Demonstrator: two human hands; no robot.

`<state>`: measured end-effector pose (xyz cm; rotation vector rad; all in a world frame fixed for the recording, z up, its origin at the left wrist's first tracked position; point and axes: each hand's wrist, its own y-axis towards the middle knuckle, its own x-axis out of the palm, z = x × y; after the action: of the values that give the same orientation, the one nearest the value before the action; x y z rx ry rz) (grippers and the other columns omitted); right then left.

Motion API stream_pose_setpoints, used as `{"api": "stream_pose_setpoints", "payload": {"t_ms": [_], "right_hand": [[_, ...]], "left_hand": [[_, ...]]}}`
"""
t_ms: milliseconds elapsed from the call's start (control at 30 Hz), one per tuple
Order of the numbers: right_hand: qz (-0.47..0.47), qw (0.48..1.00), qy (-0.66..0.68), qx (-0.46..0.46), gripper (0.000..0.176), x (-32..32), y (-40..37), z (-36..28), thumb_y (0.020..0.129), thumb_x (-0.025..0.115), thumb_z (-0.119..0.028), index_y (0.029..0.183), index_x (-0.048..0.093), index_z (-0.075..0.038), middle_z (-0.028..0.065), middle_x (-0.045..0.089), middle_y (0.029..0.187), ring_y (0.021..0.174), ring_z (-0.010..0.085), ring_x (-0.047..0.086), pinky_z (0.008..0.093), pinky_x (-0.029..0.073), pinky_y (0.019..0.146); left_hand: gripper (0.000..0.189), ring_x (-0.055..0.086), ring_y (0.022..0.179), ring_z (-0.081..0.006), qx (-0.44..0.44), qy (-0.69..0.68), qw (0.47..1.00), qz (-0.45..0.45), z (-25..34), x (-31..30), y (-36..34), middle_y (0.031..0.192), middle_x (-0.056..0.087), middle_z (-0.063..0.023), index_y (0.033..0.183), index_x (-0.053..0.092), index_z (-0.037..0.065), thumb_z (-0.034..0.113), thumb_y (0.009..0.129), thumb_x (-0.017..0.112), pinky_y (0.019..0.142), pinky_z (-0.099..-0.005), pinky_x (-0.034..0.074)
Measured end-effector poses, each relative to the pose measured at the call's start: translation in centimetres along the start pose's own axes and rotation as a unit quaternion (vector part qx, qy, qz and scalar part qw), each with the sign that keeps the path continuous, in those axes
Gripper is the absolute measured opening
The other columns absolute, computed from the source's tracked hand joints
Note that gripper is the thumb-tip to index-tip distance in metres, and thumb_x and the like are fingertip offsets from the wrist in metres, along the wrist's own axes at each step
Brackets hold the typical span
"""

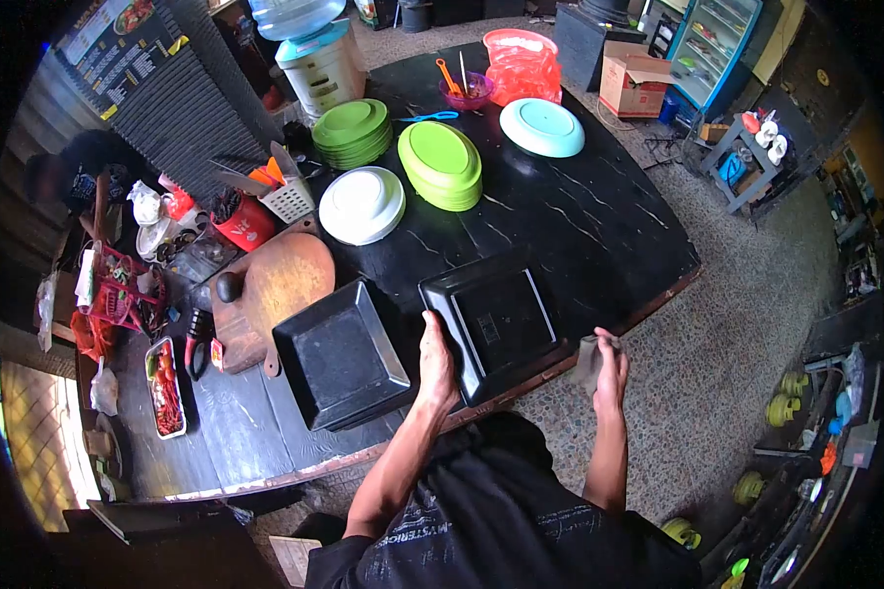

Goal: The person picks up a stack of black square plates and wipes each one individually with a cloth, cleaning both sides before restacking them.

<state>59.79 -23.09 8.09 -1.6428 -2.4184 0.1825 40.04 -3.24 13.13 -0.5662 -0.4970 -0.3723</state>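
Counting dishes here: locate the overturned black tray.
In the head view, the overturned black tray is near centre, against the left hand, right of the upright black tray.

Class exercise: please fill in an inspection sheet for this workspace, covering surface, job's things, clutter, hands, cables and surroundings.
Surface: black table with pale veining.
Job's things: overturned black dish beside an upward-facing black dish; grey cloth.
Clutter: green plates, white plates, round wooden board.
Hands: left hand touches the overturned dish's edge; right hand holds the cloth.
Cables: thin cord-like line on the floor near a cardboard box; unclear what.
Surroundings: speckled floor, glass-front cooler, another person at far left.
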Motion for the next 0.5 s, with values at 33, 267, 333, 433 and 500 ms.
{"api": "stream_pose_setpoints", "payload": {"t_ms": [33, 267, 333, 433, 500], "right_hand": [[-0.029, 0.998, -0.055, 0.032, 0.033, -0.4, 0.2, -0.1, 0.1, 0.063, -0.03, 0.121, 0.07, -0.005, 0.0052, 0.067, 0.123, 0.116, 0.0179, 0.06, 0.0333, 0.043, 0.104], [-0.143, 0.981, -0.067, 0.113, 0.031, -0.8, 3.3, 1.4, 0.093, 0.076, -0.024, 0.115, 0.07, -0.002, -0.0057, 0.06, 0.078, 0.056, 0.0041, 0.049, 0.0242, 0.044, 0.052], [-0.163, 0.975, -0.08, 0.126, 0.028, -0.8, 5.1, 1.5, 0.092, 0.077, -0.02, 0.113, 0.071, -0.003, -0.0071, 0.061, 0.084, 0.068, 0.0017, 0.052, 0.0211, 0.043, 0.059], [-0.195, 0.971, -0.106, 0.092, 0.03, 0.2, 8.7, 2.2, 0.09, 0.079, -0.024, 0.111, 0.071, -0.004, -0.0057, 0.057, 0.071, 0.047, 0.0046, 0.049, 0.0255, 0.04, 0.041], [-0.198, 0.968, -0.125, 0.093, 0.028, 1.1, 10.8, 1.9, 0.09, 0.079, -0.025, 0.109, 0.073, -0.006, -0.0057, 0.059, 0.072, 0.049, 0.0043, 0.05, 0.0253, 0.04, 0.043]], "left_hand": [[0.059, 0.058, 0.113, -0.0149, -0.014, 0.006, 1.0, -0.013, -1.0, -0.1, 0.5, 0.128, 0.062, -0.0039, 0.135, 0.056, 0.007, 0.056, 0.106, 0.04, 0.1, -0.0346, 0.047], [0.061, 0.065, 0.103, -0.0184, -0.12, 0.004, 0.992, -0.027, -6.1, -1.1, 4.9, 0.118, 0.066, -0.0054, 0.133, 0.057, 0.01, 0.061, 0.104, 0.039, 0.091, -0.0376, 0.055], [0.06, 0.064, 0.101, -0.0176, -0.1, 0.063, 0.993, -0.009, -7.3, -1.6, 6.7, 0.116, 0.065, -0.0067, 0.136, 0.052, 0.008, 0.057, 0.106, 0.037, 0.089, -0.0371, 0.054], [0.061, 0.062, 0.1, -0.0174, 0.08, 0.164, 0.983, -0.032, -10.5, -3.1, 10.9, 0.116, 0.064, -0.0086, 0.142, 0.045, 0.004, 0.053, 0.106, 0.043, 0.087, -0.0346, 0.053], [0.063, 0.062, 0.097, -0.0185, 0.038, 0.218, 0.975, -0.018, -10.0, -2.8, 12.2, 0.114, 0.065, -0.0095, 0.144, 0.041, 0.002, 0.049, 0.105, 0.05, 0.086, -0.0331, 0.053]]}}
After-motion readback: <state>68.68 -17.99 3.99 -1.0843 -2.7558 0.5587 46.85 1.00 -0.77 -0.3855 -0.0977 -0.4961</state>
